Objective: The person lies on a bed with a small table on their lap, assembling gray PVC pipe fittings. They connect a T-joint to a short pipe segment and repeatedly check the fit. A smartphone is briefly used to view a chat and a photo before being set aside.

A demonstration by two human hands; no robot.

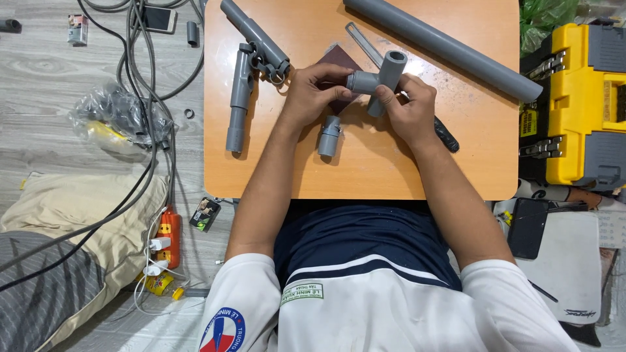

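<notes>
Grey pipe tee fitting sits between both grips, raised just above the bench. Matte grey plastic, one open socket facing up. Left hand clenched on its side branch; right hand clenched around its lower end. Short grey coupling just below left grip.

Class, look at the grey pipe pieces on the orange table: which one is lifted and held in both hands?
The grey tee fitting, gripped by the left hand and right hand. The long pipe, short coupling and jointed pieces lie untouched on the table.
</notes>
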